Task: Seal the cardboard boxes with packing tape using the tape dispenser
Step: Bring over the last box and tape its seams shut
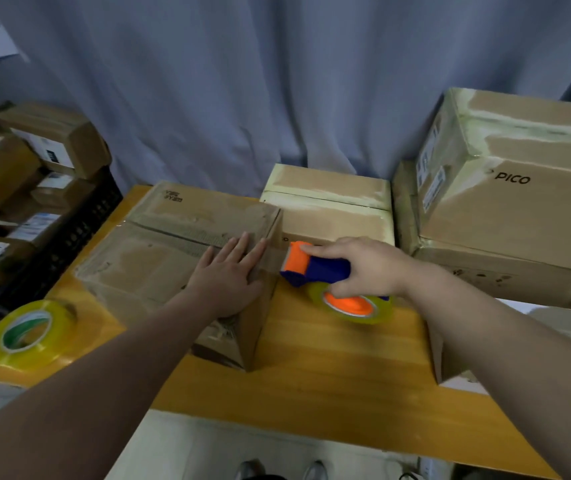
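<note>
A brown cardboard box (159,258) lies on the yellow wooden table (329,368), its top flaps closed and covered with clear tape. My left hand (228,275) rests flat on the box top near its right edge, fingers straight. My right hand (367,265) grips the blue and orange tape dispenser (315,268), just off the box's right edge. A strip of clear tape runs from the dispenser's orange roller back onto the box top. The dispenser's tape roll (353,304) hangs below my hand.
A spare roll of yellowish tape (28,334) lies at the table's left front corner. A taped box (332,206) sits behind the dispenser. Large PICO boxes (505,188) are stacked at the right. Several parcels (17,174) fill a black crate at the left. A grey curtain hangs behind.
</note>
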